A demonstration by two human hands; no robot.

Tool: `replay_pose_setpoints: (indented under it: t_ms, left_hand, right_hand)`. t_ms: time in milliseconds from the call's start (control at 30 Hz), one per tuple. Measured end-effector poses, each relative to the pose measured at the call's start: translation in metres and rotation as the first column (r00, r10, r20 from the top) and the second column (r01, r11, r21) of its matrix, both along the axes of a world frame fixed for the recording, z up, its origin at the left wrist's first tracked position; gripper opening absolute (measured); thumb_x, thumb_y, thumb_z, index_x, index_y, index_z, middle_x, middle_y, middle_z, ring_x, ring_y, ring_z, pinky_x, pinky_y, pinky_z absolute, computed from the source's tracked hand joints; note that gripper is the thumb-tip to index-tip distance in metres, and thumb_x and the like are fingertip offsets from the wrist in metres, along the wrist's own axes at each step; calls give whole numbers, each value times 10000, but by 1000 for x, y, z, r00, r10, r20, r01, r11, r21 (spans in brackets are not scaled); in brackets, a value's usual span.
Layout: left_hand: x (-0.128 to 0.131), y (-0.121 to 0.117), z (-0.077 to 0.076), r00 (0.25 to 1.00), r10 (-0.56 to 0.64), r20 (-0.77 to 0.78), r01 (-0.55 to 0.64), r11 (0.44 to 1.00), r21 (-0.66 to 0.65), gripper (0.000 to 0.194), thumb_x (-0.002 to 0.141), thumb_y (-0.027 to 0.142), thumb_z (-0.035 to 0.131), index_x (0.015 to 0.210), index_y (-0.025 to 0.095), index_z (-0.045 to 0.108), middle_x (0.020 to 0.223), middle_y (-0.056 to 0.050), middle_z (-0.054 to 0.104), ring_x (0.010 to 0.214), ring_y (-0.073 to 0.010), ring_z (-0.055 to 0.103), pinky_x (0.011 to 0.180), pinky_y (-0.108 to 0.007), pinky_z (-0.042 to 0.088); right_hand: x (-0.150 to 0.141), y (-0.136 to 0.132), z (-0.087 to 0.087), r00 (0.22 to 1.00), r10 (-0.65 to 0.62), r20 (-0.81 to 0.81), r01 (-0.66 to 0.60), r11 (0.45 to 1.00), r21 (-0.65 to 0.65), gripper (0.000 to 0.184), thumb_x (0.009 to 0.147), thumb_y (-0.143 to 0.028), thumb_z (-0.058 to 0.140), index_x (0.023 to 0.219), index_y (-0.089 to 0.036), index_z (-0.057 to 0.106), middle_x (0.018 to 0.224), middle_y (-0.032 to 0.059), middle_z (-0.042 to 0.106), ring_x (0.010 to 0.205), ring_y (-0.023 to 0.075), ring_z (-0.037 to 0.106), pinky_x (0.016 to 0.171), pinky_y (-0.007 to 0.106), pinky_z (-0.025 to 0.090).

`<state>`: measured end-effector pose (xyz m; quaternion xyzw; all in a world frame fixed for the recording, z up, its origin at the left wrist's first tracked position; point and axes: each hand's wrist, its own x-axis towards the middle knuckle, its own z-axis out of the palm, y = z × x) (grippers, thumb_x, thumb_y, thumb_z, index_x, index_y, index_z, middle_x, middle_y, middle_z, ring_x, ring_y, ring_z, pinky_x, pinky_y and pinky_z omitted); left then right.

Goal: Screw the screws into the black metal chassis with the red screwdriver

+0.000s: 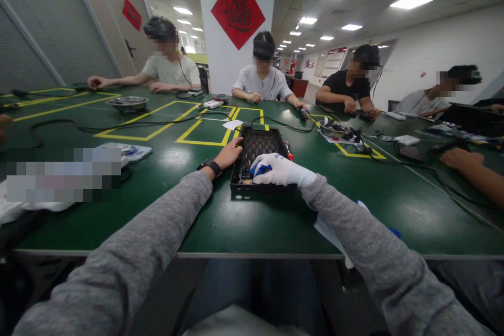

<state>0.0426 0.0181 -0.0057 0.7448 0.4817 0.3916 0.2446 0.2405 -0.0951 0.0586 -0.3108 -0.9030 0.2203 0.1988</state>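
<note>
Big green table [165,220] with yellow tape lines, four other people sitting round it. Mid-table sits a black tray [258,148] — bare left hand [229,156] rests flat on its left edge, fingers together. Gloved right hand [281,170] lies on the near end, fingers curled over something blue [259,169] — can't tell what.

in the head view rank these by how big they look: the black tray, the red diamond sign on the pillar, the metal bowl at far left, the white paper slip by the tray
1. black tray
2. red diamond sign; it hangs farther off, so it may really be bigger
3. metal bowl
4. white paper slip
</note>
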Motion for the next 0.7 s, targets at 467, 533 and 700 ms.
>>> replay_pose_setpoints:
  t_ms: [467, 533, 700]
  left_hand:
    - [-2, 4, -4, 1000, 13, -1, -13, 1000, 2, 562, 713, 206, 422, 1272, 155, 447, 1313, -71, 484, 1221, -220, 428, 1057, -376, 310]
    - [-2, 4, -4, 1000, 9, 4, -9, 1000, -2, 566, 712, 205, 422, 1274, 145, 445, 1317, -78, 479, 1219, -218, 431, 1057, -368, 312]
    - [-1, 2, -1, 1000, 1, 8, -1, 1000, 2, 564, 708, 193, 423, 1270, 145, 451, 1315, -79, 483, 1221, -220, 429, 1061, -380, 307]
  right_hand:
    - [2, -3, 1, 998, -47, -41, 41, 991, -130, 239, 673, -332, 653, 807, -136, 683, 918, 34, 649, 746, 123, 608, 672, 222, 471]
    - [1, -3, 2, 999, -28, -29, 26, 996, -85, 212, 678, -322, 651, 773, -136, 688, 944, 37, 643, 770, 125, 607, 700, 222, 467]
    - [0, -3, 3, 1000, 1, 2, -1, 999, -33, 187, 684, -314, 650, 734, -140, 697, 940, 34, 642, 809, 132, 602, 748, 225, 457]
